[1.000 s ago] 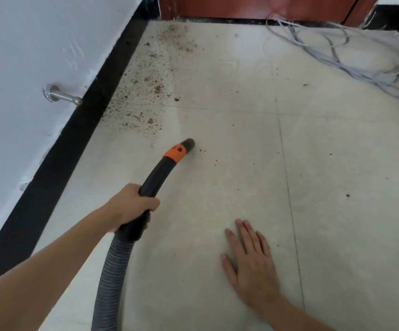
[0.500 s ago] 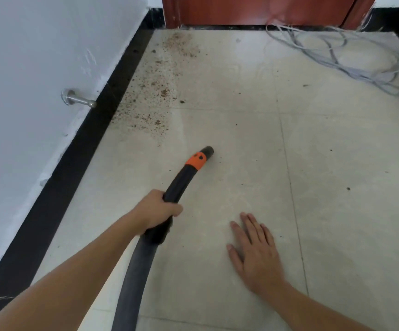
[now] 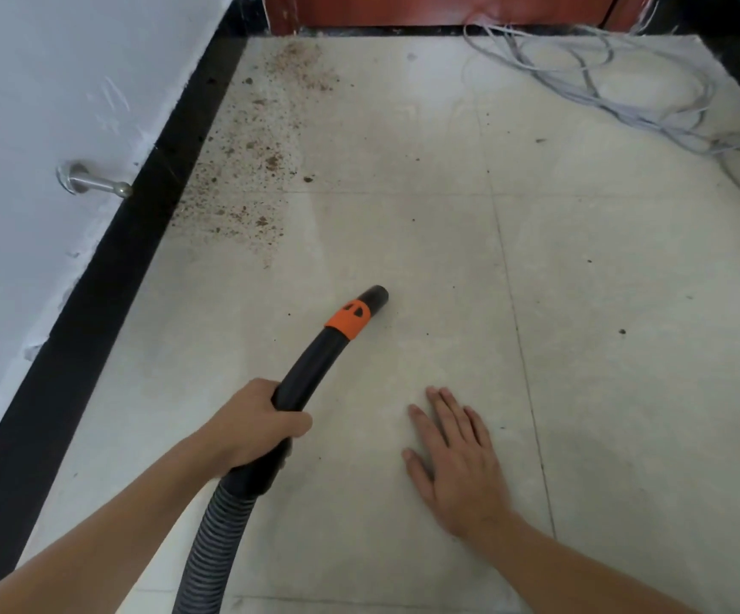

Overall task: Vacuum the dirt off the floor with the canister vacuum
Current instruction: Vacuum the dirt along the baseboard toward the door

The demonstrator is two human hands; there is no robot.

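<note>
My left hand (image 3: 257, 425) grips the black curved handle of the vacuum hose (image 3: 310, 370). An orange collar (image 3: 349, 320) sits just behind the open nozzle tip (image 3: 377, 296), which is low over the pale floor tiles. The ribbed grey hose (image 3: 208, 551) runs back toward the bottom edge. My right hand (image 3: 456, 458) rests flat on the floor, fingers straight, to the right of the hose. Brown dirt (image 3: 248, 170) is scattered along the black baseboard ahead and left of the nozzle. The canister is out of view.
A white wall with a metal door stop (image 3: 93, 181) and black baseboard (image 3: 106, 268) borders the left. A tangle of grey cables (image 3: 603, 77) lies at the far right. A red-brown door (image 3: 425, 8) closes the far end. A few stray specks (image 3: 622, 331) dot the right tiles.
The nozzle has drifted right, away from the dirt strip by the baseboard, and the view has shifted with it. My right hand stays flat on the floor.
</note>
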